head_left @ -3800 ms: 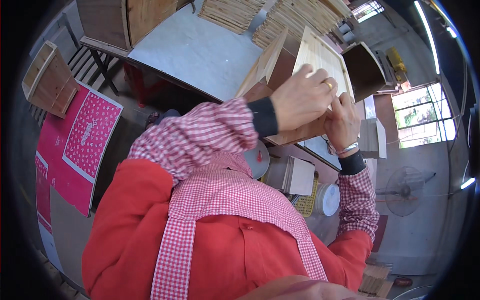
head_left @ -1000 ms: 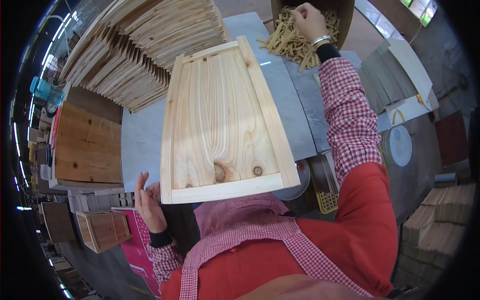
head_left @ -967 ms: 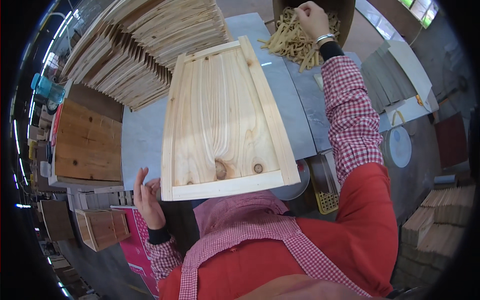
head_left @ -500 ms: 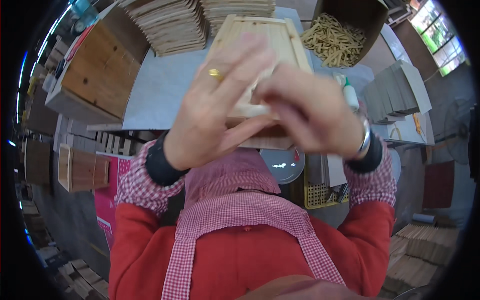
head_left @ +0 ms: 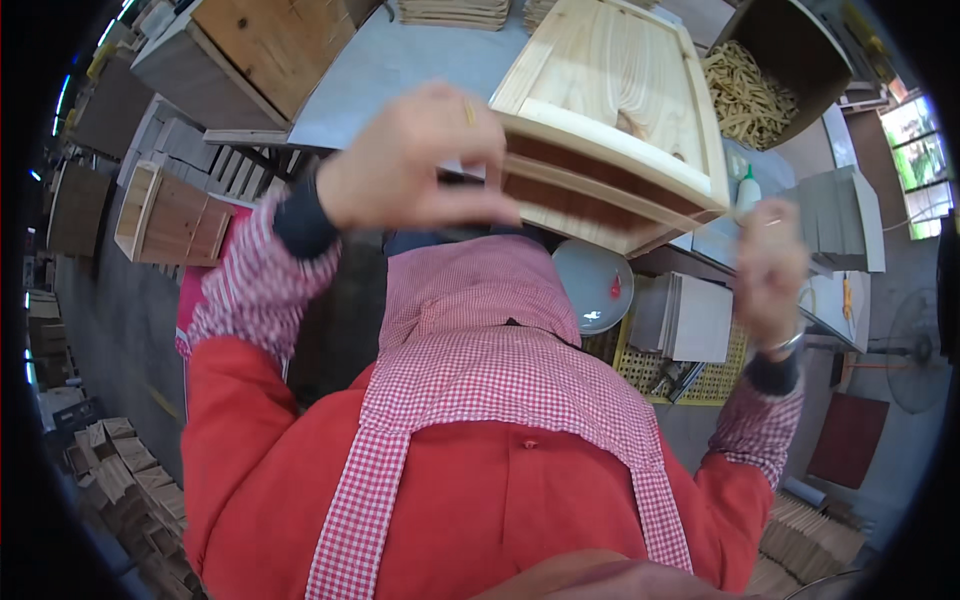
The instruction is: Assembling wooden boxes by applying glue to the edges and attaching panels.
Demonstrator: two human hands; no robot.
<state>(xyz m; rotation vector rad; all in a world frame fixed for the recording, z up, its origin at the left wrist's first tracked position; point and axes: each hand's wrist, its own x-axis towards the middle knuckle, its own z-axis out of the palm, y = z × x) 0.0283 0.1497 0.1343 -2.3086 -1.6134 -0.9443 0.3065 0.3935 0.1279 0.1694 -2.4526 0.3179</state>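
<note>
A pale wooden box (head_left: 612,85) with a framed panel on top lies on the table in front of me, its dark open side facing my body. My left hand (head_left: 415,160) hovers beside the box's left front corner, fingers bent and thumb stretched apart from them, with nothing clearly in it. To the right of the box, my right hand (head_left: 770,265) is closed and smeared by motion; what it may hold cannot be made out. A thin, blurred pale strip (head_left: 610,190) crosses the box's opening between my hands; whether it is part of the box I cannot tell.
A carton (head_left: 822,65) of curled wood-coloured strips stands behind the box on the right. Near it are a white bottle with a green tip (head_left: 748,188) and stacked grey boards (head_left: 840,215). A brown wooden box (head_left: 275,45) sits at the left; a round grey stool (head_left: 592,285) is below.
My hands were close together over the box and have moved apart, left hand left, right hand right and lower. The view has shifted, so the box now appears farther right with its opening visible.
</note>
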